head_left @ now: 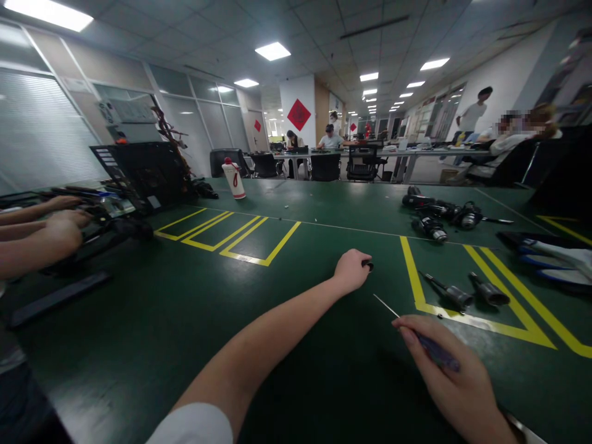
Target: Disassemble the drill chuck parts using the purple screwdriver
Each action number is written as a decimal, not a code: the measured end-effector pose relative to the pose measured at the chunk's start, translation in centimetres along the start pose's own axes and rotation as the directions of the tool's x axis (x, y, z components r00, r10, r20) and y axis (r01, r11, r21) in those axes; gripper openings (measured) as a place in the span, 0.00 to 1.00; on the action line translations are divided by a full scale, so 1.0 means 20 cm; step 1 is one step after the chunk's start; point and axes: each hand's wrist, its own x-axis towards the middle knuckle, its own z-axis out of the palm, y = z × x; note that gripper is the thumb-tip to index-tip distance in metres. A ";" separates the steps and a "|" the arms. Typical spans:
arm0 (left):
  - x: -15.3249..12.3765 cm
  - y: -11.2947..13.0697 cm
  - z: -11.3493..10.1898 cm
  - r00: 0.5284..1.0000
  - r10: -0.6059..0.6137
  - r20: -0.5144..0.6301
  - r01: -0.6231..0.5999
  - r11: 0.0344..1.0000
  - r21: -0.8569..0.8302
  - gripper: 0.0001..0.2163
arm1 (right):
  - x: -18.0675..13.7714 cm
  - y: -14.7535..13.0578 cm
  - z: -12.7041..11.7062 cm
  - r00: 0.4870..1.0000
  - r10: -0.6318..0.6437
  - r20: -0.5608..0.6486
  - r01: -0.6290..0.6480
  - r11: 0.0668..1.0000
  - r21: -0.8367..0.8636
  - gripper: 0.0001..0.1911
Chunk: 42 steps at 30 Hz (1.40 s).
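Note:
My left hand (352, 271) is stretched out over the middle of the green table, its fingers closed on a small black part (368, 264) that is mostly hidden. A screwdriver (437, 353) with a purple handle and a thin metal shaft is in my right hand (456, 376); its tip points forward and left, toward the left hand but apart from it. To the right, inside a yellow tape outline (490, 325), lie a metal cylinder with a thin shaft (456, 296) and a second metal cylinder (491, 292). A tiny dark piece (439, 316) sits by the tape.
Dark motor-like parts (432, 213) lie at the back right. A white bottle with a red cap (234, 180) stands at the back left. At far left, a co-worker's hands (65, 219) are near dark equipment. Blue-and-white items (555, 262) lie at far right.

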 end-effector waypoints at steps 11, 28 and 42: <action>0.18 0.07 -0.14 0.909 0.111 0.402 -0.216 0.950 0.226 0.25 | 0.07 0.09 -0.01 0.738 0.675 -0.019 -0.628 0.697 0.348 0.23; -0.31 -0.24 -0.15 0.979 0.158 0.126 -0.094 0.908 -0.407 0.18 | 0.10 0.05 -0.06 0.761 0.633 0.145 -0.497 0.424 0.757 0.13; -0.37 -0.10 -0.06 0.832 0.514 0.210 -0.487 0.857 -0.170 0.08 | 0.02 -0.08 -0.04 0.966 0.131 0.221 -0.165 0.975 0.146 0.09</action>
